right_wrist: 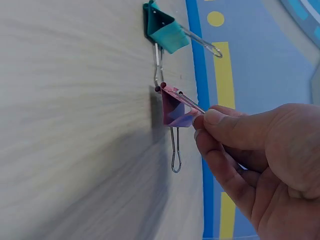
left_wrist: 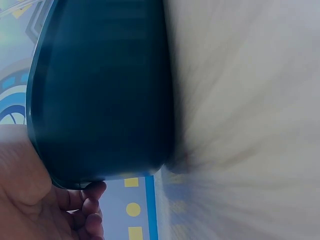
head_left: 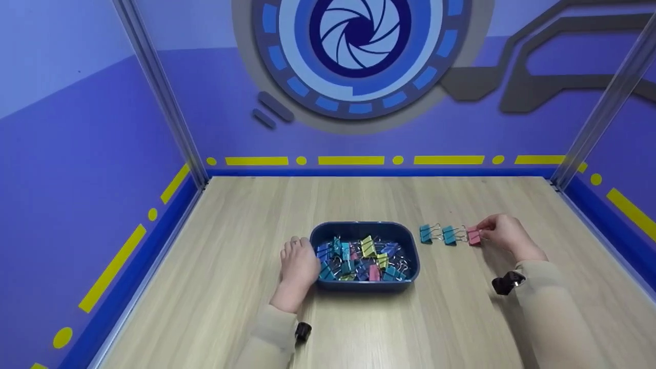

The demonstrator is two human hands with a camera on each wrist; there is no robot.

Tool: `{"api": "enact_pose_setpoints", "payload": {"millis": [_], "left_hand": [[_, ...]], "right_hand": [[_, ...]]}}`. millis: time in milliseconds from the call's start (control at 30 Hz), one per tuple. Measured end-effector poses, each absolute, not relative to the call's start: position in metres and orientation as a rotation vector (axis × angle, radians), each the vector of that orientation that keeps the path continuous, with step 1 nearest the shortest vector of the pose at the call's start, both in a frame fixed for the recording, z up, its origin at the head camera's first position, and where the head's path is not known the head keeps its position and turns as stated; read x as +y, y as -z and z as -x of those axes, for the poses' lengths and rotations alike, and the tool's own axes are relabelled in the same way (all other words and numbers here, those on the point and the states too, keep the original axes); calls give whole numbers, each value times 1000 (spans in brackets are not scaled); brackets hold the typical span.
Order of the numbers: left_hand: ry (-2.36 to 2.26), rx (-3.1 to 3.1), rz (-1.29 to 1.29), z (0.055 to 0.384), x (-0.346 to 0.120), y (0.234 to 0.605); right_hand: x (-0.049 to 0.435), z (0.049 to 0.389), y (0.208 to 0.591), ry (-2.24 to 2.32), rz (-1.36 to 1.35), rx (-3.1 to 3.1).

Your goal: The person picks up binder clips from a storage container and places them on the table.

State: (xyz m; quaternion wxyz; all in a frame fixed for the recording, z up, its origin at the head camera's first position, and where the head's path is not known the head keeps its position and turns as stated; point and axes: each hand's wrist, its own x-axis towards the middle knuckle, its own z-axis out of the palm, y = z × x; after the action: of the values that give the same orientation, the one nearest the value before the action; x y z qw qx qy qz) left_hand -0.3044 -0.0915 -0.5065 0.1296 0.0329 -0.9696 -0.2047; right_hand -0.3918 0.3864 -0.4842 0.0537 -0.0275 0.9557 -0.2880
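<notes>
My right hand pinches a wire handle of a pink binder clip between thumb and fingertips, at the right end of a short row. Beside it in the row stand two teal binder clips; the nearer teal clip shows above it in the right wrist view. My left hand grips the left side of a dark blue box, thumb at the rim and fingers curled at its corner. Inside the box lies a heap of binder clips in teal, blue, yellow and pink.
The box and the row stand on a light wooden table. Blue and purple panels with yellow marks enclose its back and sides, with metal posts at the corners.
</notes>
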Motion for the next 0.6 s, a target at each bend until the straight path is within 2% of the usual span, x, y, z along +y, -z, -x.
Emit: {"api": "enact_pose_setpoints", "payload": {"millis": [600], "left_hand": [[586,-2836,-110,304,-92,505]], "right_hand": [[380,389,492,976,50,2835]]}}
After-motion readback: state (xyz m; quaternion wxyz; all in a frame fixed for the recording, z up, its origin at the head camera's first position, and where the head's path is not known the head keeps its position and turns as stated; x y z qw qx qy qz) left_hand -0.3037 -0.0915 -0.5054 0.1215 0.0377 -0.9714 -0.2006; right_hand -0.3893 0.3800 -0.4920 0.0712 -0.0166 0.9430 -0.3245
